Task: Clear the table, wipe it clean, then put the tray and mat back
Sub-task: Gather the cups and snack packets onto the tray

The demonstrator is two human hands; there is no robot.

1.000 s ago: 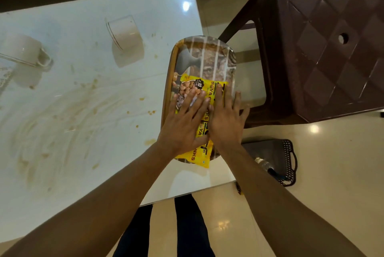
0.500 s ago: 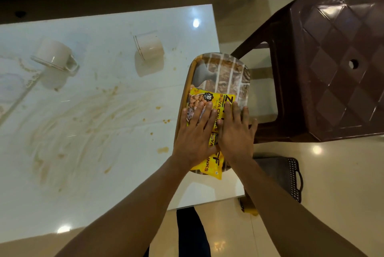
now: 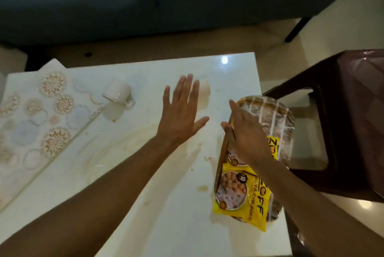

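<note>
White and glossy, the counter (image 3: pixel 145 204) is smeared with brownish streaks and dotted with crumbs. At its far left lies a patterned mat (image 3: pixel 37 123) printed with round floral medallions, one corner reaching off the back edge. Just right of the mat a pale cup (image 3: pixel 117 93) lies on its side, handle toward the right, with a wet patch beneath its mouth.

Next comes the left hand (image 3: pixel 179 115), held above the middle of the counter with its fingers (image 3: pixel 188 88) straight and spread wide, thumb out to the right; it holds nothing. A second pale cup (image 3: pixel 202 94) sits partly hidden behind those fingertips, and whether they touch it cannot be told.

Right of that, the right hand (image 3: pixel 247 134) is also flat and loosely open, palm down over the near-left part of the tray (image 3: pixel 280 119), gripping nothing. The tray is oval with a wooden-looking rim and a printed picture inside, and it rests at the counter's right edge, partly overhanging it. A yellow snack packet (image 3: pixel 241 192) lies on the tray, running from under the right wrist toward the near end and sticking out past the rim.

Beyond the counter's right edge stands a dark brown plastic stool (image 3: pixel 353 123) on a pale tiled floor (image 3: pixel 332 21). Across the back runs a blue-grey sofa (image 3: pixel 166 1).
</note>
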